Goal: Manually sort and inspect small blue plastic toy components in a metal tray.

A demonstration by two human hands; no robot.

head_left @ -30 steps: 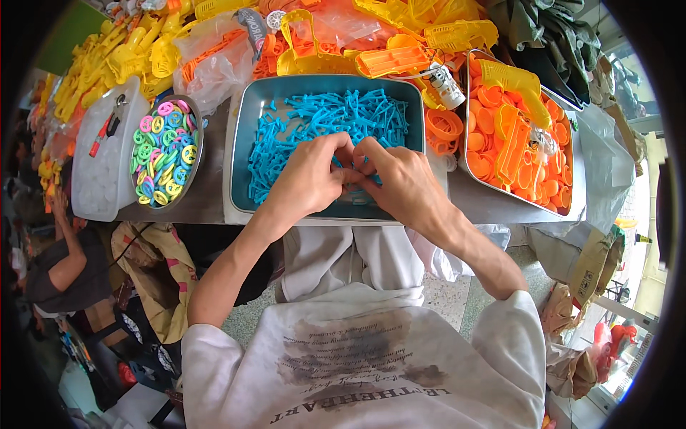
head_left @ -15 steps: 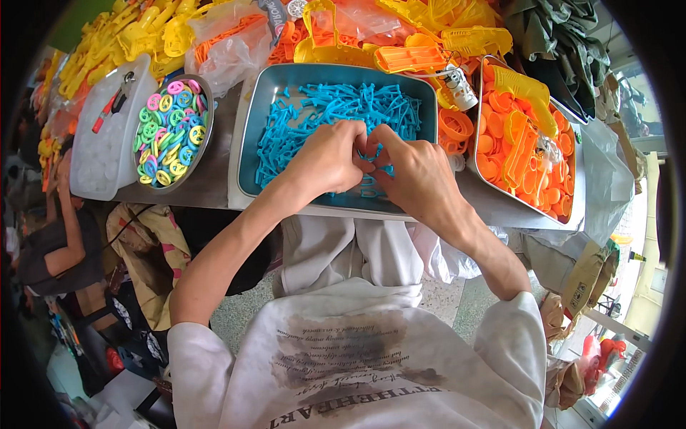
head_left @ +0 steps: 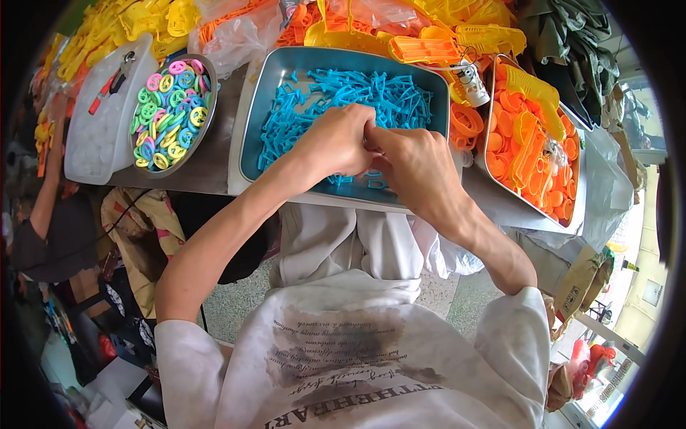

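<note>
A steel tray (head_left: 251, 93) full of small blue plastic parts (head_left: 364, 93) lies in front of me. My left hand (head_left: 341, 139) and my right hand (head_left: 414, 159) meet above its near half. The fingers of both are bent and pinched together, tips touching or nearly so. Whatever they grip is hidden behind knuckles and thumbs. A few loose blue parts (head_left: 376, 183) show just under my hands, close to the near wall of the tray.
Left of the tray stand a steel bowl (head_left: 209, 118) of coloured rings and a whitish plastic bin (head_left: 96, 146) with red-handled pliers (head_left: 107, 91). At right is a tray of orange parts (head_left: 532, 154). Yellow parts (head_left: 493, 37) heap behind. Another person's arm (head_left: 51, 168) shows far left.
My hands have drawn closer together, and the gap between the fingers has closed. The view has shifted slightly. At far left the other person's arm has moved.
</note>
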